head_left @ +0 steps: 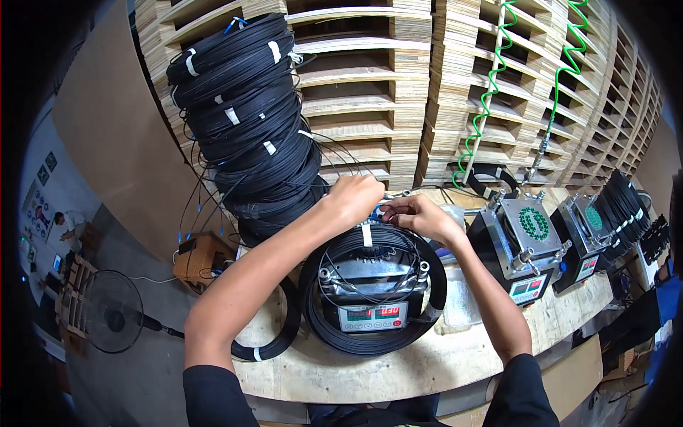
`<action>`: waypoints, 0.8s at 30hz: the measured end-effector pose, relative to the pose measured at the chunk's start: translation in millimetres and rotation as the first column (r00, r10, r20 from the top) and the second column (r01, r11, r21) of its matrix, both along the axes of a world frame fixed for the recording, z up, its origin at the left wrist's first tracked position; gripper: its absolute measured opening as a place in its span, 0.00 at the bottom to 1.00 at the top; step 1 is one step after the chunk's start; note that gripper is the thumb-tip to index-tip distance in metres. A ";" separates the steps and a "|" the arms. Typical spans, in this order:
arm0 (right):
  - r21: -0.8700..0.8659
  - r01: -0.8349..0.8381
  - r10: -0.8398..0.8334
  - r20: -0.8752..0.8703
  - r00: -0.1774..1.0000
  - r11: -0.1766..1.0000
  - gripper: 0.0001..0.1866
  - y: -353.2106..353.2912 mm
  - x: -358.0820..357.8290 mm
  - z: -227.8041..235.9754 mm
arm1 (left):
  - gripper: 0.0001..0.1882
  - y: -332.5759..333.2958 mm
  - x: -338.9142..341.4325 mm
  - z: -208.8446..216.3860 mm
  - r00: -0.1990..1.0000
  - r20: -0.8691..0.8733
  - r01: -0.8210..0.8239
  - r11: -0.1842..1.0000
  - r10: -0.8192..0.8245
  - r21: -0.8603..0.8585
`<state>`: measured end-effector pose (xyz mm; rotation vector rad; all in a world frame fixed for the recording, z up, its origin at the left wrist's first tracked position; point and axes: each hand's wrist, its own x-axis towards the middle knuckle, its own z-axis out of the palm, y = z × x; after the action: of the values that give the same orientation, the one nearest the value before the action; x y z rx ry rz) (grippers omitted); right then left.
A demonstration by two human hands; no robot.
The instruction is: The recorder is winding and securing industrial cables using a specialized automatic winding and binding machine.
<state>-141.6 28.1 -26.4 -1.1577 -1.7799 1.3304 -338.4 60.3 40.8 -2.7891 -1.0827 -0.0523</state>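
Both my arms reach over a polishing-type machine (373, 314) with a red-digit display, at the front middle of the bench. A coil of black cable (317, 334) hangs around it, bound by a white tie. At the coil's far side my left hand (356, 198) is closed, knuckles up; what its fingers hold is hidden. My right hand (425, 219) pinches close beside it, thumb and fingertips together at small blue connectors (376, 213). Whether the right fingers grip a connector or a cable end cannot be made out. More blue connectors sit in the machine's top, partly covered by cable.
A tall stack of black cable coils (249, 135) stands behind left. Two similar machines (523, 235) with green-dotted tops are at right, near more coils (617, 206). A clear plastic tray (461, 299), wooden pallets (356, 92), green air hoses (488, 92) and a fan (112, 313) surround the bench.
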 end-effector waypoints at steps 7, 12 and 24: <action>0.026 0.020 -0.020 -0.034 0.999 0.999 0.22 -2.5 2.1 -4.6 | 0.06 15.7 -0.4 -2.4 0.986 0.141 -0.052 0.962 0.092 -0.268; 0.041 0.056 -0.053 -0.065 0.996 0.998 0.19 -3.5 -2.6 -5.9 | 0.11 31.2 -26.6 -23.6 0.916 0.340 -0.051 0.901 0.214 -0.431; 0.059 0.101 -0.098 -0.043 0.994 0.993 0.17 -7.7 -7.0 -6.4 | 0.08 25.8 -22.1 -25.8 0.915 0.344 -0.044 0.900 0.210 -0.433</action>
<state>-148.5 20.4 -32.8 -1.1628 -1.6998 1.2245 -360.5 86.1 15.0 -3.1597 -1.5311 -0.4179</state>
